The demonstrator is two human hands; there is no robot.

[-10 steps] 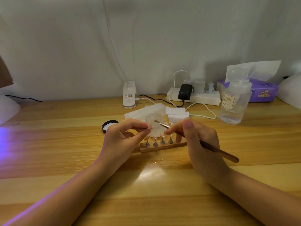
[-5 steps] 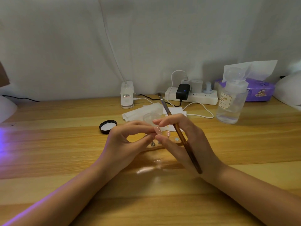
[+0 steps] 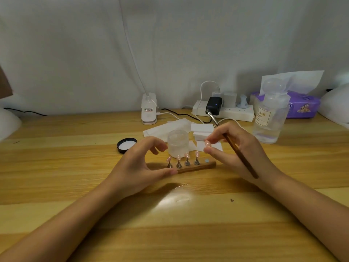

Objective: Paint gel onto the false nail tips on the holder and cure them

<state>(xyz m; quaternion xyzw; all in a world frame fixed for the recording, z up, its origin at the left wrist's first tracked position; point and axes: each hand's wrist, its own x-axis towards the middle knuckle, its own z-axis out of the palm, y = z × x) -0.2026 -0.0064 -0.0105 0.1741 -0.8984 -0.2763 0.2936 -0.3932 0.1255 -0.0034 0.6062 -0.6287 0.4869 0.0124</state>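
The holder (image 3: 196,167) is a narrow wooden strip lying on the wooden table (image 3: 56,167), directly between my two hands. Four small metal stands rise from it in a row, each carrying a pale pink false nail tip (image 3: 187,155). A fifth position at the strip's right end shows only a bare round metal disc (image 3: 207,160).

My right hand (image 3: 238,150) pinches a single pink nail tip (image 3: 207,143) between thumb and forefinger, above the right end of the holder and clear of it. The same hand carries the brush (image 3: 234,144), a brown handle lying across the fingers with its metal ferrule pointing up and away toward the power strip (image 3: 222,112).

My left hand (image 3: 139,165) holds nothing. Its fingers are loosely curved above the left end of the holder, and the thumb tip lies at the strip's front left edge; contact cannot be confirmed.

A frosted gel jar (image 3: 178,142) stands uncapped just behind the holder. Its black lid (image 3: 126,145) lies to the left, inner side up. White wipes (image 3: 202,129) lie behind the jar. A clear pump bottle (image 3: 270,118) stands at the right.
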